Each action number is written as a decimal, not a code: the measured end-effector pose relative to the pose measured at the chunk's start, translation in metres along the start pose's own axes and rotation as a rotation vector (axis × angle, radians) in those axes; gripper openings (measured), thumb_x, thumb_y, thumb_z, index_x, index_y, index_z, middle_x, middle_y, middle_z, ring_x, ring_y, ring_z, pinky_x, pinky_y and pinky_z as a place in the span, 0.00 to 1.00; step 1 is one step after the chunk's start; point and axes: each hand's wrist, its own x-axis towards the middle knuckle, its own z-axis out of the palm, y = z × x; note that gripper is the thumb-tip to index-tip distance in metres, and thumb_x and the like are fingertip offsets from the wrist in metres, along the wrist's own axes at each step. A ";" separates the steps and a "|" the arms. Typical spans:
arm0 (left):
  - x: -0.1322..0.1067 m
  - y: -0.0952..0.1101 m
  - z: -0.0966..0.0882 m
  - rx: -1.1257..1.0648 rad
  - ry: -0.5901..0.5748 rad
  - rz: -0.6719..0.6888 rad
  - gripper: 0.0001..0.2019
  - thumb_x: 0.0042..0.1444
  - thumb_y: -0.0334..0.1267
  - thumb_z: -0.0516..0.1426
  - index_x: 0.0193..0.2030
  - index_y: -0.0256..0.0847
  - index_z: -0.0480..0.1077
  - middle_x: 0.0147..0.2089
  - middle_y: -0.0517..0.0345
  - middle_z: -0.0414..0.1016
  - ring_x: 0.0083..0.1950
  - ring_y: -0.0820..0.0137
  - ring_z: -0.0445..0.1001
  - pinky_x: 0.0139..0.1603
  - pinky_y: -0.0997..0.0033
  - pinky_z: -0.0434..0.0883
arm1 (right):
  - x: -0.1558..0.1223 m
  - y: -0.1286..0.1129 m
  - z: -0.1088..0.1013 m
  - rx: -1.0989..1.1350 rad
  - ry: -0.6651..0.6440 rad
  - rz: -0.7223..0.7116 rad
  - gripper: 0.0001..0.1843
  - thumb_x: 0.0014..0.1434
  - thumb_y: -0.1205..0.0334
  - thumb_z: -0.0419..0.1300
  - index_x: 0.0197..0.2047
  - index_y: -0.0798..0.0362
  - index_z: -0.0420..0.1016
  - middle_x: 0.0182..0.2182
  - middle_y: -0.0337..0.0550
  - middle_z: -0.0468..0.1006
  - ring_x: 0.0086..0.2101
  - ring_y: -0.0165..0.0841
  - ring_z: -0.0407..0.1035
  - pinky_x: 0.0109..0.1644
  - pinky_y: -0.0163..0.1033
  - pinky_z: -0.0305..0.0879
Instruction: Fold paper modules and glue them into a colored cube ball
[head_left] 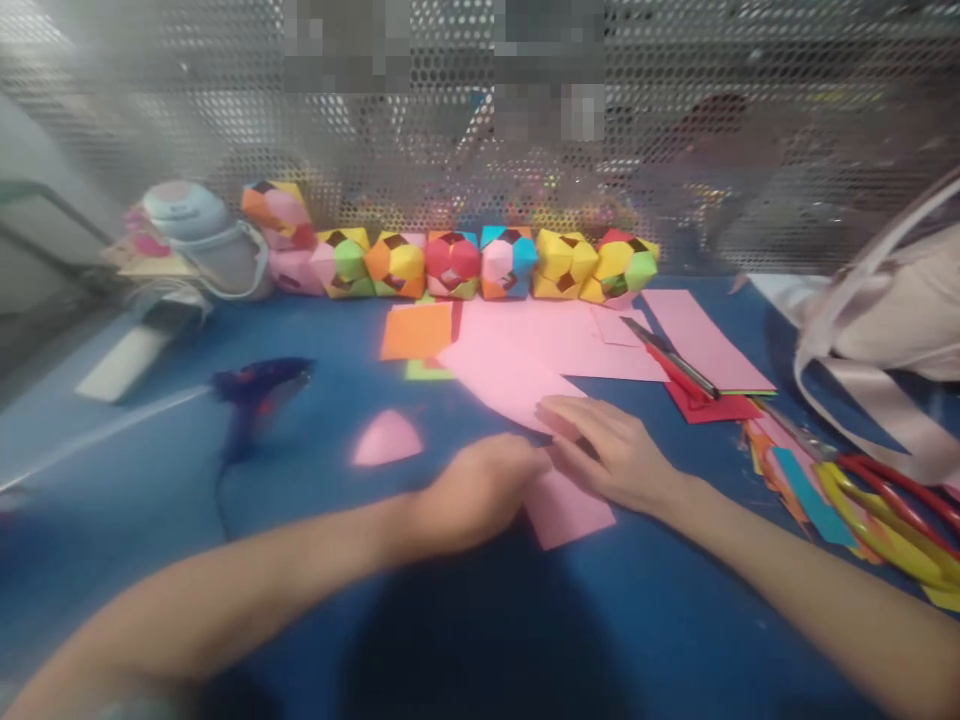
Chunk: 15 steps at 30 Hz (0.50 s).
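My left hand is closed in a loose fist, thumb side up, on a strip of pink paper at the middle of the table. From the right, my right hand meets it, fingers bent over the same pink paper and thumb apart below them. One end of the paper slants up and left; a lower pink part shows beneath the hands. The fingertips are partly hidden and blurred. To the left of my left hand lies a small curved pink paper piece.
A blue glue gun with its cord lies left. Folded multicoloured paper balls line the metal mesh. A craft knife rests on red and pink paper. Scissors and paper scraps lie right, beside a pale bag. A white cup stands back left.
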 end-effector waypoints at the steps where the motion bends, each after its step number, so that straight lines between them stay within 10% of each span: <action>1: -0.001 0.000 0.000 0.011 -0.014 0.021 0.10 0.60 0.26 0.44 0.35 0.37 0.64 0.29 0.56 0.70 0.30 0.72 0.67 0.33 0.73 0.68 | -0.001 0.000 0.001 0.030 0.011 -0.006 0.15 0.61 0.65 0.52 0.50 0.54 0.70 0.45 0.52 0.77 0.45 0.41 0.72 0.48 0.49 0.70; 15: -0.002 0.000 0.000 0.112 -0.019 0.183 0.06 0.59 0.27 0.48 0.35 0.36 0.64 0.28 0.56 0.69 0.29 0.72 0.66 0.30 0.73 0.65 | 0.001 -0.005 -0.003 0.167 0.026 -0.035 0.07 0.60 0.67 0.56 0.35 0.51 0.76 0.28 0.41 0.80 0.31 0.33 0.73 0.38 0.43 0.69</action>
